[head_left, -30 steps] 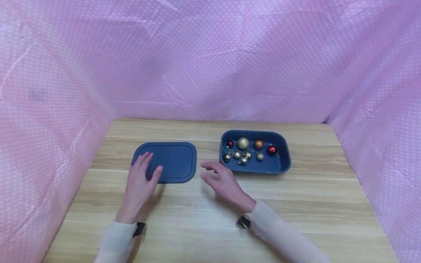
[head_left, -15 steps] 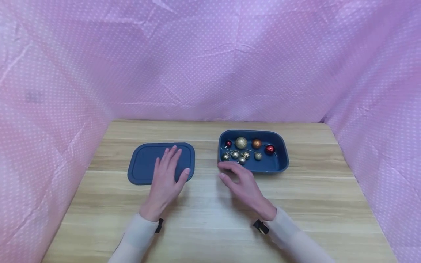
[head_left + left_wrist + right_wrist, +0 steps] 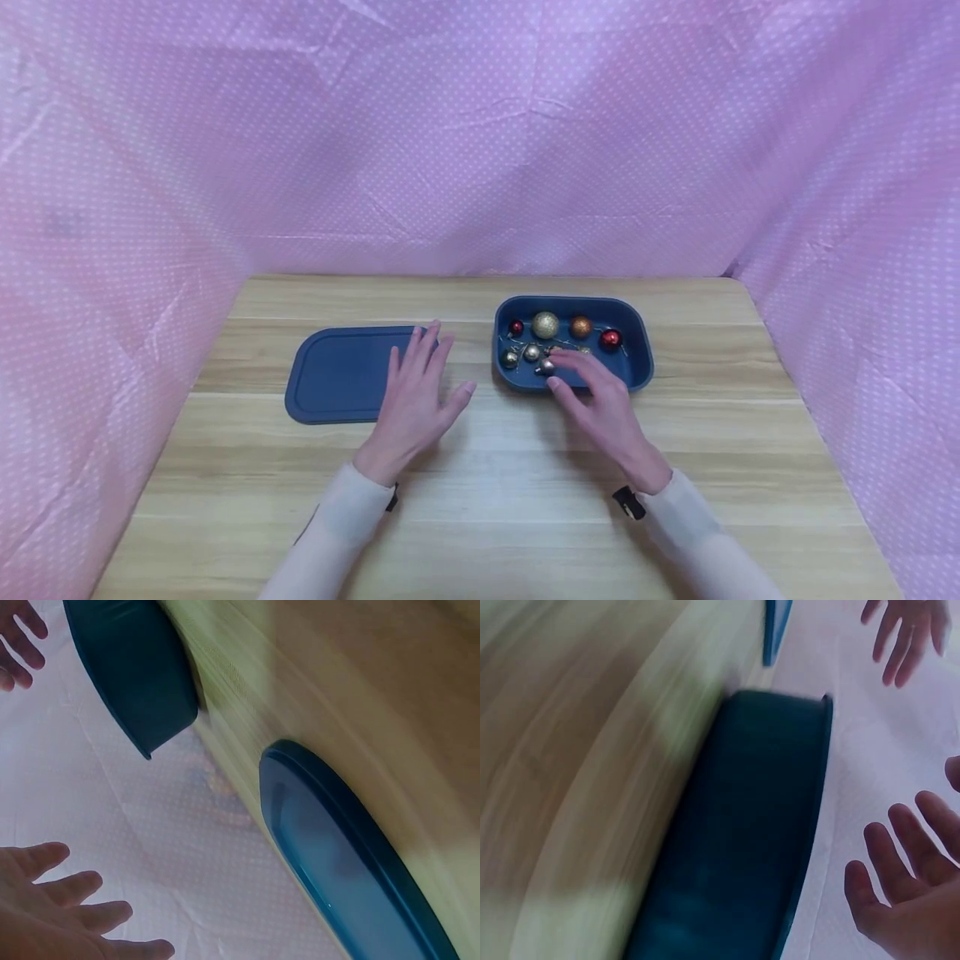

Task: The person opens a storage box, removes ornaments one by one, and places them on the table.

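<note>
In the head view a blue box [image 3: 633, 367] without a cover holds several small Christmas baubles, among them a gold glitter bauble [image 3: 545, 325], an orange bauble [image 3: 581, 327] and a red bauble [image 3: 611, 339]. Over the box's near edge hovers my right hand [image 3: 603, 408], fingers loosely bent with nothing between them; it hides some baubles. A flat blue lid [image 3: 337, 375] lies on the left. My left hand [image 3: 415, 406], fingers spread, is above the lid's right end and covers part of it. The left wrist view shows the lid [image 3: 345, 847] and that hand apart.
The wooden table [image 3: 480, 517] carries the box and lid side by side, with a strip of wood between them. A pink dotted cloth [image 3: 480, 167] hangs behind and at both sides.
Both hands have moved right: the left from the lid's left part to its right end, the right from the gap to above the box. The lid and box lie in place.
</note>
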Motion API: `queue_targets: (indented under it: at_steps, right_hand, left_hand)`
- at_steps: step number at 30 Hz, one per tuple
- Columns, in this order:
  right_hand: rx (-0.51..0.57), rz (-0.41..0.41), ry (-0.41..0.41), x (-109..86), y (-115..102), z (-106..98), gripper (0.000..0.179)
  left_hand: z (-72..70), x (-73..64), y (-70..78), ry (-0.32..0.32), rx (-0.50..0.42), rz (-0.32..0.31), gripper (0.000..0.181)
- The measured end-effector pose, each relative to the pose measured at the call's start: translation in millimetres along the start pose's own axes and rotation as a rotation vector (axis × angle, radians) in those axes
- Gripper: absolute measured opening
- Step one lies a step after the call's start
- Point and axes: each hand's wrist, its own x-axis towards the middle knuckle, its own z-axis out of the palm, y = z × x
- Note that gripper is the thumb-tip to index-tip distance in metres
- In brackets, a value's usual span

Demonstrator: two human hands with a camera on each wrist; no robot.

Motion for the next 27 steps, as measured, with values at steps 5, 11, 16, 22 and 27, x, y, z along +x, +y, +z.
queue_targets:
  at_steps: [5,11,16,22,27]
  right_hand:
    - [-0.065,-0.036,0.031,1.0,17.2,-8.6,0.032]
    - [-0.124,-0.012,0.043,3.3,34.1,-19.9,0.03]
    - [-0.183,-0.02,0.031,7.3,46.1,-28.2,0.033]
    - [-0.243,-0.026,-0.027,13.5,58.1,-34.5,0.037]
    - [-0.278,-0.015,-0.084,19.5,64.4,-37.3,0.042]
  left_hand:
    - [11.3,11.2,5.4,-0.036,0.018,0.005,0.078]
    - [26.4,25.1,10.6,-0.079,0.035,0.012,0.082]
    - [37.2,34.3,10.6,-0.123,0.068,0.003,0.084]
    - [47.6,44.0,11.2,-0.168,0.099,0.008,0.085]
    - [55.4,53.2,14.0,-0.199,0.118,-0.01,0.088]
